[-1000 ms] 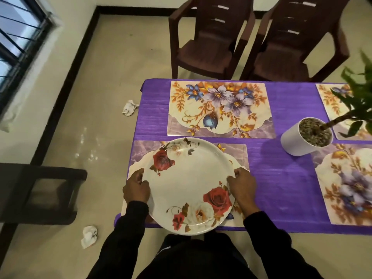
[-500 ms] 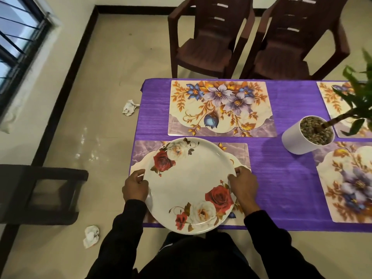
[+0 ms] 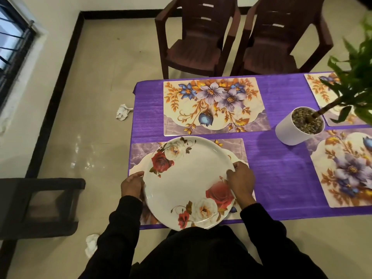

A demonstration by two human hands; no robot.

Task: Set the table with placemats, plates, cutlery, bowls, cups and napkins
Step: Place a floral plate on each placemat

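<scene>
Plate [image 3: 187, 182]: over the near placemat [image 3: 237, 150] at the bench [image 3: 281, 172] edge
Left hand [image 3: 131, 185]: fingers curled on the plate's left rim
Right hand [image 3: 241, 181]: fingers clamped on the right rim — thumb on top

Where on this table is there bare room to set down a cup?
Bare purple cloth lies between the near placemat under the plate and the right placemat. The far placemat holds nothing. It is crowded around the plant pot.

Two brown chairs [image 3: 193, 37], white potted plant [image 3: 298, 125], crumpled paper [image 3: 122, 114] on floor.
</scene>
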